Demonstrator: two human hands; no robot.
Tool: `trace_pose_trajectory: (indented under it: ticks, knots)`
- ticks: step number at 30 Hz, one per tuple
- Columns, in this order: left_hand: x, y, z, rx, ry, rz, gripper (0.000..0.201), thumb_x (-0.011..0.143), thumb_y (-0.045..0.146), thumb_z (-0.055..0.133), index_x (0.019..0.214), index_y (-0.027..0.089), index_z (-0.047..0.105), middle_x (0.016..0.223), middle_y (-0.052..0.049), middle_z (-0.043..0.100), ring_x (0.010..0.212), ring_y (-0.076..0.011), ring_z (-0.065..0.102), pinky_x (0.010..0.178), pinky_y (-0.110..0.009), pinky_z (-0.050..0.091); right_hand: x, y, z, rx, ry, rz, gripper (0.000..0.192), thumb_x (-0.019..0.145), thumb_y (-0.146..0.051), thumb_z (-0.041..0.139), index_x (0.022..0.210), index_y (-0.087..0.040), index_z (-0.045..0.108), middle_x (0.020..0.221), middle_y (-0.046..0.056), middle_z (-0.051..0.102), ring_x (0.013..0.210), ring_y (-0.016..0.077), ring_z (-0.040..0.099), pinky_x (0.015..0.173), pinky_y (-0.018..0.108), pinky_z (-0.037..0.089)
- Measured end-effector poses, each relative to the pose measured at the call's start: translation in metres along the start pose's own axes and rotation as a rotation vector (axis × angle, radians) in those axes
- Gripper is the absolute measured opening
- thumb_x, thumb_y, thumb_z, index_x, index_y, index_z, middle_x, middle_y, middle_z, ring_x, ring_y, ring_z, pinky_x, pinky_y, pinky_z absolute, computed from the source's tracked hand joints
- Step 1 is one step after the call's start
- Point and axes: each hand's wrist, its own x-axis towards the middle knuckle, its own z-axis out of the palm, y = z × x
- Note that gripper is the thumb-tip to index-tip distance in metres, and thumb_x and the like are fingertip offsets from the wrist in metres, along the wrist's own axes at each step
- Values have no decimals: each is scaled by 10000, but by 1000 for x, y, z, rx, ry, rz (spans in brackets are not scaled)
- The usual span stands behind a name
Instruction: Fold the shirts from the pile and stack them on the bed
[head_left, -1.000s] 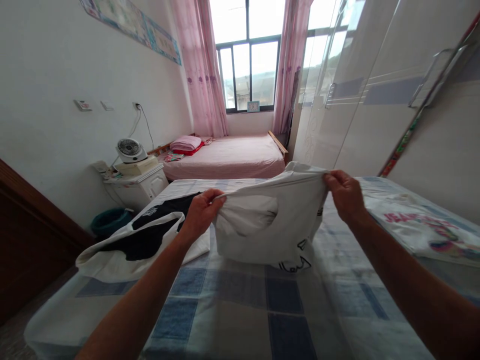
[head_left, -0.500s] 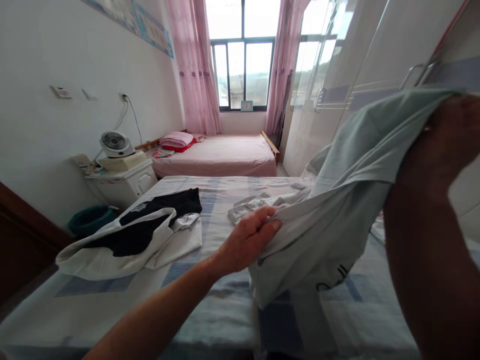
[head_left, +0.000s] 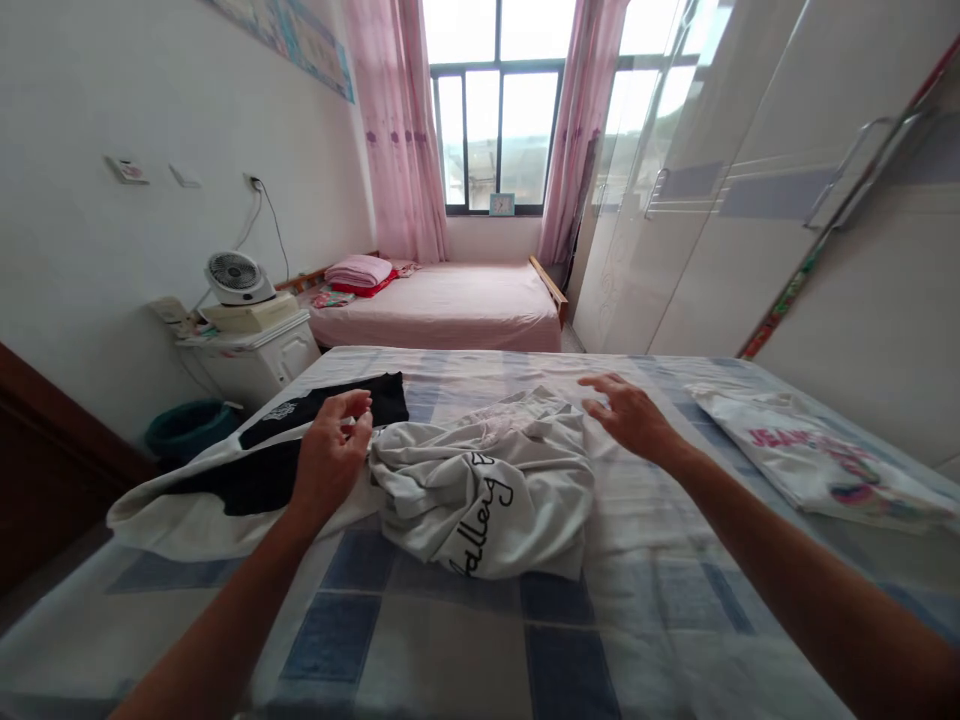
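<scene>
A light grey shirt point(head_left: 525, 500) with black cursive lettering lies crumpled in the middle of the checked bed, with a pale print near its far side. My left hand point(head_left: 334, 452) hovers at the shirt's left edge, fingers loosely curved and apart, holding nothing. Over the shirt's right side, my right hand point(head_left: 630, 418) is also open, its fingers stretched toward the cloth without gripping it. Left of the grey shirt, partly behind my left hand, is a black and white garment point(head_left: 232, 485).
A white shirt point(head_left: 825, 450) with pink and coloured print lies on the bed's right side. Beyond the near bed point(head_left: 420, 640) stands a pink-covered bed point(head_left: 465, 305). A white cabinet point(head_left: 262, 350) with a fan point(head_left: 238, 278) is at left; wardrobe doors point(head_left: 697, 250) line the right.
The grey shirt, held up by both hands before, now lies on the bed. Both hands have let go; my left moved left, my right came down and inward. The white printed shirt is now plainly visible.
</scene>
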Motion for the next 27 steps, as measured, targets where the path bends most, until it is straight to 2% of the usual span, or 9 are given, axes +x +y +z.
trace_pose_trajectory:
  ticks: [3, 5, 8, 11, 15, 18, 20, 23, 27]
  knots:
    - [6, 6, 15, 103, -198, 134, 449, 833, 455, 454, 1146, 160, 581, 1201, -119, 588, 1094, -244, 561, 872, -340, 476, -3, 52, 11, -9, -271, 234, 314, 831, -342, 478, 979, -154, 682, 958, 103, 700, 825, 212, 665, 757, 326, 500]
    - [8, 10, 32, 224, -376, 193, 503, 809, 491, 490, 1173, 156, 580, 1251, -134, 570, 1176, -269, 514, 958, -360, 422, -8, 63, 23, 110, -384, 316, 359, 855, -397, 430, 974, -163, 675, 816, 63, 706, 661, 168, 654, 614, 276, 494]
    - [5, 16, 60, 424, -613, 167, 413, 763, 449, 555, 1074, 187, 632, 1131, -122, 636, 1092, -284, 572, 918, -357, 427, -10, 53, 46, 182, -302, 355, 343, 809, -416, 502, 972, -162, 664, 686, 27, 675, 553, 133, 603, 549, 240, 459]
    - [2, 21, 77, 534, -690, 166, 204, 775, 316, 510, 852, 197, 657, 894, -96, 676, 897, -272, 629, 776, -340, 448, -3, 34, 64, 212, -189, 304, 164, 722, -323, 593, 785, -184, 655, 680, 13, 659, 631, 130, 596, 612, 225, 455]
    - [10, 28, 63, 340, -513, 198, 236, 829, 298, 422, 817, 196, 634, 869, -62, 654, 819, -213, 602, 735, -303, 432, 4, 22, 47, 349, -31, 280, 139, 786, -296, 480, 750, -201, 576, 631, -5, 602, 579, 121, 553, 574, 234, 468]
    - [21, 42, 28, 98, -361, 228, 309, 862, 386, 406, 807, 185, 635, 830, -40, 623, 773, -175, 565, 710, -269, 436, 1, 17, 4, 495, 194, 255, 179, 851, -361, 413, 845, -218, 520, 650, -18, 561, 556, 116, 534, 545, 246, 487]
    - [25, 58, 5, 27, -260, 266, 343, 876, 416, 402, 772, 185, 633, 791, -29, 600, 749, -169, 547, 693, -269, 434, -5, 9, -30, 619, 467, 168, 164, 814, -379, 517, 849, -219, 525, 657, -37, 540, 539, 110, 526, 520, 251, 486]
    - [26, 85, -18, 55, -9, 289, 329, 896, 409, 408, 797, 209, 650, 723, -1, 566, 699, -158, 526, 694, -288, 421, -15, -12, -73, 652, 778, 24, 138, 799, -370, 586, 852, -248, 549, 710, -30, 532, 556, 120, 520, 505, 274, 478]
    - [31, 109, -26, 189, 250, 305, 357, 927, 467, 357, 943, 262, 649, 749, 3, 578, 725, -174, 541, 728, -326, 410, -18, -36, -103, 473, 1091, -100, 64, 842, -337, 551, 867, -279, 563, 797, 0, 523, 624, 137, 493, 571, 311, 460]
